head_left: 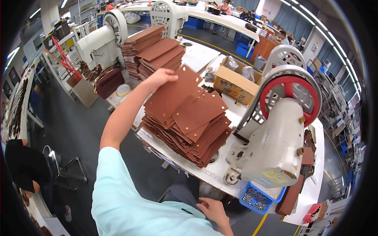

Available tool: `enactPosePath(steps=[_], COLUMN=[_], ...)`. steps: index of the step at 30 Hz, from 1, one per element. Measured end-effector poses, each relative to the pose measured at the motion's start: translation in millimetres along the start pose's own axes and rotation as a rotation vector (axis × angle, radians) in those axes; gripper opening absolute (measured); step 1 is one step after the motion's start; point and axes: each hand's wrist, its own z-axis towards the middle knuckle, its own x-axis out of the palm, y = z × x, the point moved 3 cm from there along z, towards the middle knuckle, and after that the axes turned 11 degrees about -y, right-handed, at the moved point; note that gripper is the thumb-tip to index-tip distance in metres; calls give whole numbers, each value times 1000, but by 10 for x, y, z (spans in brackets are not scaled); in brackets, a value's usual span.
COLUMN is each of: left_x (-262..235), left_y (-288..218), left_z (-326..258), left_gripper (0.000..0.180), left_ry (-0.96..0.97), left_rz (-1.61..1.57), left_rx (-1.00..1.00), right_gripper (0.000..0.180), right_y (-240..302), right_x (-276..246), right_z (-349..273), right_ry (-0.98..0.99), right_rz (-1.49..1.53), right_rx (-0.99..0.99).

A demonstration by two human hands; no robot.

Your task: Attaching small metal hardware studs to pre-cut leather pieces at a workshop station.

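My left hand is closed on the far edge of a brown leather panel with small brass-coloured snaps. The panel lies over the far side of a tall, uneven pile of similar panels on the white table. Behind that pile stand neat stacks of plain brown panels. Down by my lap, my right hand rests with loosely bent, parted fingers and nothing in it. A blue tray of small metal parts sits nearest to it, below the white press machine with its red wheel.
A cardboard box with plastic bags stands behind the pile. At the table's left lie a tape roll and a dark red bag. Another white machine stands far left. A person in black sits at left beside a stool.
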Motion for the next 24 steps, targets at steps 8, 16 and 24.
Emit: enactPosePath(steps=[8, 16, 24], left_x=[294, 618, 2304], left_y=[247, 340, 1423], left_z=[-320, -1903, -3526], left_gripper=[46, 25, 25], left_ry=[-251, -341, 642], left_rz=[875, 361, 522], left_rx=[526, 536, 344], right_gripper=[34, 11, 99], right_y=[-558, -1037, -2235], right_x=[-265, -1910, -3012], right_z=[-673, -1220, -1423], right_ry=[-256, -1332, -1203], right_rz=[32, -173, -611], right_rx=[237, 152, 690])
